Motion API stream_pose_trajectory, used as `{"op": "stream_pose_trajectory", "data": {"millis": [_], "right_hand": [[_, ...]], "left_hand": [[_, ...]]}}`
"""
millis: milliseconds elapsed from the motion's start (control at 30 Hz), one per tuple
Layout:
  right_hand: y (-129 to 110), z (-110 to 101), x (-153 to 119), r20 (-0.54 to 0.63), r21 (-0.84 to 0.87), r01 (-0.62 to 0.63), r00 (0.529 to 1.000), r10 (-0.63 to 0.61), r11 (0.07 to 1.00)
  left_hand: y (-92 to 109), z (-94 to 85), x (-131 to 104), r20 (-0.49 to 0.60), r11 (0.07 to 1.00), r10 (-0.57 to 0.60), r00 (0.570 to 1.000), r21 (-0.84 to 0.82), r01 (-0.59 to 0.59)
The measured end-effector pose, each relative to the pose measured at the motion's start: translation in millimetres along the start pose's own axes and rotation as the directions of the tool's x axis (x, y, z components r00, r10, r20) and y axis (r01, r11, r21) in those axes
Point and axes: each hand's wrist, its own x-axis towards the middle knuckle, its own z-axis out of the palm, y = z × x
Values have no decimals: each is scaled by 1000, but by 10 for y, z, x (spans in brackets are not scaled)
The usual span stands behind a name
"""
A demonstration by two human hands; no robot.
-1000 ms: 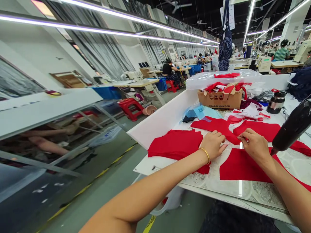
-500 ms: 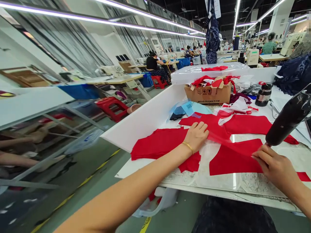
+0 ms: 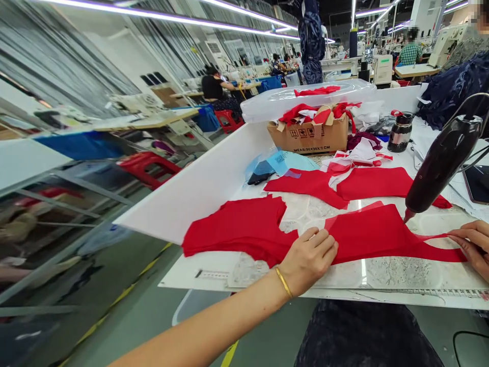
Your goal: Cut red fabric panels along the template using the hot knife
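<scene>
1. The red cloth piece (image 3: pixel 367 232) lies on the bench (image 3: pixel 405 275), spread sideways between both hands, its right part narrowing to slim strips.
2. The left hand (image 3: pixel 311 257) rests at the piece's left edge with its fingers curled close together; their tips are hidden, so I cannot tell whether they pinch the cloth or only press it.
3. The right hand (image 3: pixel 473 244), partly cut off by the picture's edge, has its fingers closed narrow on a strip end.
4. A black handheld-looking tool (image 3: pixel 439 168) points down, its tip at the piece's upper edge; whether they touch, I cannot tell.
5. A red stack (image 3: pixel 237 224) sits to the left; more red cloth (image 3: pixel 376 183) lies behind.
6. The step in hand appears to be positioning and smoothing this piece.
7. The next move, I judge, calls for gentle, even tension, keeping the thin strips untwisted and clear of the tip.
</scene>
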Motion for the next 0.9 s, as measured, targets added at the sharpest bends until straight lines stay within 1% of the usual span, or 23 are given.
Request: {"op": "stream_pose_trajectory", "data": {"millis": [67,167,233,333,400,467,567,633,800,900], "right_hand": [[15,-7,-33,-12,-3,-19,1000,19,1000],[3,-24,-75,3,11,-51,999,51,999],[14,-45,-113,9,19,-55,998,55,998],[110,-80,-221,-23,15,-50,998,50,999],[212,-89,-325,-36,8,-67,997,67,998],[299,-86,-424,-23,2,-107,994,107,994],[317,-78,-493,-19,-24,-131,991,130,991],[248,-79,-466,-40,-33,-97,995,96,995],[22,-68,-272,-55,-19,56,997,-57,998],[-37,-44,-204,-81,-24,93,992,-94,995]], "left_hand": [[24,-2,49,-28,1000,14,1000,3,-14],[36,-32,90,-62,999,24,998,28,-22],[46,-58,94,-79,999,13,997,42,-10],[86,-67,93,-102,999,-18,995,46,23],[124,-43,103,-97,998,-43,994,40,47],[158,-4,122,-81,998,-54,995,35,57],[174,45,143,-64,998,-48,997,39,50],[160,51,135,-57,997,-53,997,49,56],[102,-13,54,-21,993,-88,996,83,89],[100,-56,22,-14,992,-98,995,81,99]]}}
